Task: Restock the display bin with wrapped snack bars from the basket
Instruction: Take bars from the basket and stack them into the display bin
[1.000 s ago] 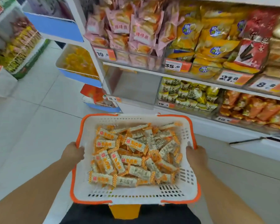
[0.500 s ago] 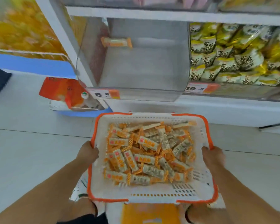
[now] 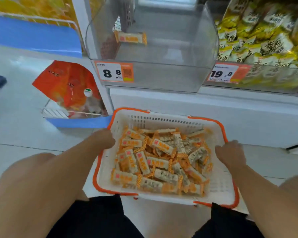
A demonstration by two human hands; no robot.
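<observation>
- The white, orange-rimmed basket (image 3: 218, 184) is gripped at its side rims by the left hand (image 3: 102, 140) and right hand (image 3: 230, 152), fingers curled.
- Orange-and-white wrapped snack bars (image 3: 159, 162) are heaped inside.
- One bar (image 3: 130, 37) is seen in the clear display bin (image 3: 162, 78), farther up.

Pale tiled floor (image 3: 21, 138) runs under everything, and the white shelf unit (image 3: 213, 115) stands on it. On that shelf sits a clear plastic display bin (image 3: 162, 78) — one orange-and-white wrapped bar (image 3: 130, 37) inside, far-left corner. Right of the bin, touching it, another clear bin of yellow snack packets (image 3: 261, 42). Left of it — a blue-edged rack with an orange bag (image 3: 67, 86).
</observation>
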